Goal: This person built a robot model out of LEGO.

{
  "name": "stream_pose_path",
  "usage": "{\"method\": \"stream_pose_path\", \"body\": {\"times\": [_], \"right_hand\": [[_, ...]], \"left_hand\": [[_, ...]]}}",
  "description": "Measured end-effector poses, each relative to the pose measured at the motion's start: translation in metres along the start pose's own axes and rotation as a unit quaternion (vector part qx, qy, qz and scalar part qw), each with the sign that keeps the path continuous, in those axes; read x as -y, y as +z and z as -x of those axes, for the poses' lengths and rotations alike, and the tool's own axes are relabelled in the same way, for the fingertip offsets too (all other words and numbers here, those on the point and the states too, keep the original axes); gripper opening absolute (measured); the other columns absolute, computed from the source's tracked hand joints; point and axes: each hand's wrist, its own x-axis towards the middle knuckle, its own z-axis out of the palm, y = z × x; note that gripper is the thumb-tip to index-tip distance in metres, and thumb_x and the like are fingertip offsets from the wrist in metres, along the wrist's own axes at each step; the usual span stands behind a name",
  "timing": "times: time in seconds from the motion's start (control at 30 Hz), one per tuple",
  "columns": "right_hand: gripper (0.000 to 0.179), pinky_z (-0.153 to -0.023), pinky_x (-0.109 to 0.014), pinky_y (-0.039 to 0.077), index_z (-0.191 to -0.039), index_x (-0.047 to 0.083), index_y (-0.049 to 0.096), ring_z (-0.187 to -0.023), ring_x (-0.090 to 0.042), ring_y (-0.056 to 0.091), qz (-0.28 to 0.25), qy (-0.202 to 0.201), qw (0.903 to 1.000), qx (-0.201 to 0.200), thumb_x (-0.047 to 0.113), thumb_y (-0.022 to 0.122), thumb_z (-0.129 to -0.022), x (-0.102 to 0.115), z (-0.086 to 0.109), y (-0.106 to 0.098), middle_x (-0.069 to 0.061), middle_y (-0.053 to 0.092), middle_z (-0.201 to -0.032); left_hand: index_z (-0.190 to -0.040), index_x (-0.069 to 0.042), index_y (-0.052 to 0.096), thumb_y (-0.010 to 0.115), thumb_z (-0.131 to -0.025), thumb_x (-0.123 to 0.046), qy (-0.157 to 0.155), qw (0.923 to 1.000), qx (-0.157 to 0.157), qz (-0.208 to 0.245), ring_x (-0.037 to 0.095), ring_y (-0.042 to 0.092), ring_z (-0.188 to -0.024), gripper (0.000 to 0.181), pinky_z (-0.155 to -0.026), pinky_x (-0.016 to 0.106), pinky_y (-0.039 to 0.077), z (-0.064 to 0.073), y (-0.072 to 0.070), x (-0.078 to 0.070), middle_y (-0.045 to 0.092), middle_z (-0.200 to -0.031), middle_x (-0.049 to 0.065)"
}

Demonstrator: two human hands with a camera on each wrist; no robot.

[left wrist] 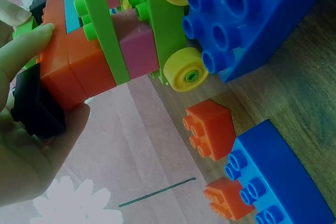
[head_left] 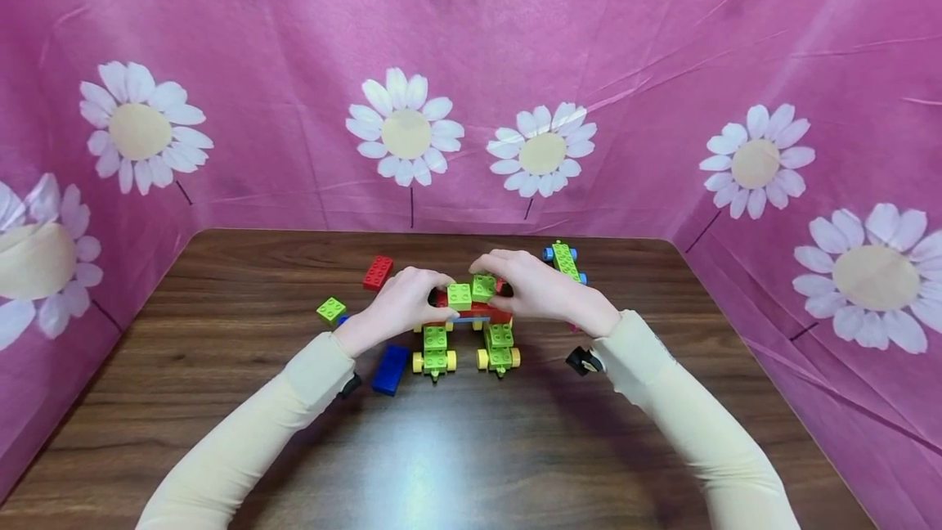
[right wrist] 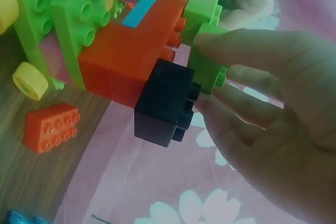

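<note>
A toy-brick structure stands mid-table: two green wheeled bases (head_left: 435,360) with yellow wheels carry pink and green bricks. Across them lie red bricks (right wrist: 126,51) with a light-blue strip (right wrist: 146,4). A black brick (right wrist: 164,103) sits at the near end in the right wrist view. My left hand (head_left: 403,303) pinches a lime green brick (head_left: 459,297) close over the red top, thumb on the near side. My right hand (head_left: 531,289) holds a second green brick (right wrist: 207,59) between thumb and fingers, beside the first, a gap showing between it and the red studs.
On the left lie a red brick (head_left: 378,272), a square green brick (head_left: 331,309) and a long blue brick (head_left: 390,370). A green wheeled base with blue wheels (head_left: 565,260) stands at the back right. Pink flowered cloth (head_left: 471,23) hangs round the table's back and sides.
</note>
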Motion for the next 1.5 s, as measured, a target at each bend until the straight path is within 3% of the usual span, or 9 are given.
{"method": "stream_pose_path", "body": {"times": [0.2,0.4,0.53,0.77,1.03,1.5], "right_hand": [[0.028,-0.080,-0.032,0.056,-0.111,0.006,0.067,-0.092,-0.017,0.064,0.016,-0.030,0.9993,-0.014,0.010,0.077,-0.085,0.000,0.000,0.000,-0.005,0.068,-0.109],[0.028,-0.065,-0.024,0.047,-0.104,0.008,0.068,-0.072,-0.015,0.054,0.014,0.012,0.9998,-0.009,0.018,0.082,-0.082,0.001,-0.001,0.001,0.000,0.066,-0.089],[0.027,-0.062,-0.022,0.043,-0.101,0.009,0.069,-0.068,-0.012,0.050,0.026,0.017,0.9995,-0.008,0.021,0.082,-0.081,0.002,-0.004,0.005,0.000,0.063,-0.084],[0.026,-0.067,-0.023,0.050,-0.101,0.009,0.071,-0.075,-0.013,0.061,0.048,0.003,0.9987,-0.017,0.027,0.080,-0.084,0.000,-0.005,0.013,-0.001,0.070,-0.090],[0.028,-0.070,-0.026,0.054,-0.115,0.001,0.071,-0.078,-0.013,0.064,0.039,-0.027,0.9989,0.008,0.011,0.072,-0.089,-0.006,0.000,0.008,-0.009,0.073,-0.102],[0.026,-0.077,-0.029,0.057,-0.111,0.003,0.072,-0.088,-0.016,0.069,0.046,-0.027,0.9985,0.010,0.014,0.075,-0.088,-0.003,-0.002,0.005,-0.008,0.073,-0.102]], "left_hand": [[-0.117,-0.008,0.072,0.078,-0.085,-0.028,-0.002,1.0000,0.000,-0.002,0.005,0.040,-0.053,0.038,-0.046,0.019,0.028,0.000,0.000,0.001,0.065,-0.075,-0.002],[-0.116,-0.007,0.072,0.079,-0.085,-0.027,0.000,1.0000,-0.003,0.001,0.007,0.040,-0.054,0.038,-0.046,0.019,0.028,0.000,-0.001,0.000,0.066,-0.074,0.000],[-0.116,-0.007,0.072,0.079,-0.085,-0.027,-0.001,1.0000,-0.002,-0.003,0.007,0.042,-0.056,0.038,-0.046,0.019,0.029,0.000,0.000,0.000,0.068,-0.078,0.000],[-0.115,-0.008,0.072,0.078,-0.085,-0.027,0.001,1.0000,0.000,-0.001,0.006,0.045,-0.057,0.036,-0.047,0.019,0.032,-0.001,0.002,0.001,0.067,-0.077,-0.001],[-0.116,-0.008,0.072,0.079,-0.085,-0.026,0.003,1.0000,-0.003,-0.001,0.007,0.045,-0.057,0.037,-0.047,0.019,0.032,0.000,0.002,0.000,0.069,-0.079,0.001],[-0.116,-0.008,0.072,0.079,-0.084,-0.026,0.003,1.0000,-0.004,0.002,0.008,0.047,-0.058,0.037,-0.048,0.020,0.034,0.000,0.001,0.000,0.072,-0.084,0.005]]}}
